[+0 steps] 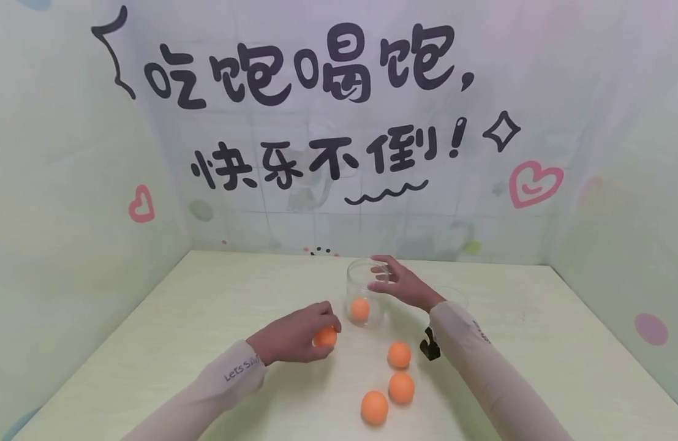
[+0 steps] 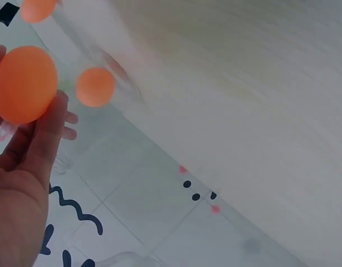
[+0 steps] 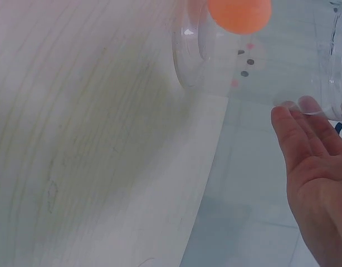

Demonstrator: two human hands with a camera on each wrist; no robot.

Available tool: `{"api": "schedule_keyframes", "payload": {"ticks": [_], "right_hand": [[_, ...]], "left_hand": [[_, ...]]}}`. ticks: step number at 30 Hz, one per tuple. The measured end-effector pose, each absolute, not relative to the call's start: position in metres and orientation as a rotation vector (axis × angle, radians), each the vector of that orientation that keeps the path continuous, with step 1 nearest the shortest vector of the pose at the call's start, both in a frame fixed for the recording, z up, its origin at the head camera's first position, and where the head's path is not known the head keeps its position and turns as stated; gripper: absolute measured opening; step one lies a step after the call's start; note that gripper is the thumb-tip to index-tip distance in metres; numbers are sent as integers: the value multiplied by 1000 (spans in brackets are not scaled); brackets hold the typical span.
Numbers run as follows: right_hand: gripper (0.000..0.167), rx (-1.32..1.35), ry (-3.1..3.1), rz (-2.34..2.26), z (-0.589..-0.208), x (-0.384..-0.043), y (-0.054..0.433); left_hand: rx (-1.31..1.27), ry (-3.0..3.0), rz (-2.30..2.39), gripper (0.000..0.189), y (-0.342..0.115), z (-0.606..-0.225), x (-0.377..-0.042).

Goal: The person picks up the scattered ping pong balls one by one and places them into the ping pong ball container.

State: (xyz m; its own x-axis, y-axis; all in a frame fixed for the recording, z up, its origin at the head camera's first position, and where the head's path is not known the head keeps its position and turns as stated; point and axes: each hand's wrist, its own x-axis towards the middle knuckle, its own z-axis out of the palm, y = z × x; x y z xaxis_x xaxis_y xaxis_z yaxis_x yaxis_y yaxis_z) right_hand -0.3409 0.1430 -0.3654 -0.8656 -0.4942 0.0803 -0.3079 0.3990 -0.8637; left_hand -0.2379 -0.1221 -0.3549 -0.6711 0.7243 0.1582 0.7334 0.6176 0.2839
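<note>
- Left hand (image 1: 294,334): the held ball (image 1: 324,338), orange, is pinched between thumb and fingers.
- Clear jar (image 1: 362,288): it is stood upright on the surface (image 1: 217,294); one inner ball (image 1: 360,309) is contained near its bottom.
- Three loose balls (image 1: 401,388): these are positioned nearer the camera than the jar.
- Right hand (image 1: 406,286): the jar's upper right side is gripped.
- Black object (image 1: 429,346): it is partly covered by the right sleeve (image 1: 482,361).

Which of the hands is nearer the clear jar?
Right. The right hand touches the clear jar near its rim; the left hand, holding an orange ball, is apart from it.
</note>
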Motion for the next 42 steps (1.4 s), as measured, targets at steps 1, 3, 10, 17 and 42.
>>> {"api": "schedule_keyframes", "payload": {"ticks": [1,3,10,17,42], "right_hand": [[70,-718,2460,-1463,-365,-340,143],[70,-723,2456,-1466,-365,-339,143],[69,-737,2452,-1465,-364,-338,145],[70,-723,2464,-1431,-363,-338,147],[68,-720,2449,-1455,-364,-337,145]], "left_hand": [[-1238,-2809,-501,20,-122,-355,-241],[-1197,-2817,-478,19,-121,-355,-246],[-1043,-2848,-415,21,-117,-353,-266],[-978,-2829,-438,22,-111,-345,-284],[-852,-2790,-502,23,-92,-300,-319]]}}
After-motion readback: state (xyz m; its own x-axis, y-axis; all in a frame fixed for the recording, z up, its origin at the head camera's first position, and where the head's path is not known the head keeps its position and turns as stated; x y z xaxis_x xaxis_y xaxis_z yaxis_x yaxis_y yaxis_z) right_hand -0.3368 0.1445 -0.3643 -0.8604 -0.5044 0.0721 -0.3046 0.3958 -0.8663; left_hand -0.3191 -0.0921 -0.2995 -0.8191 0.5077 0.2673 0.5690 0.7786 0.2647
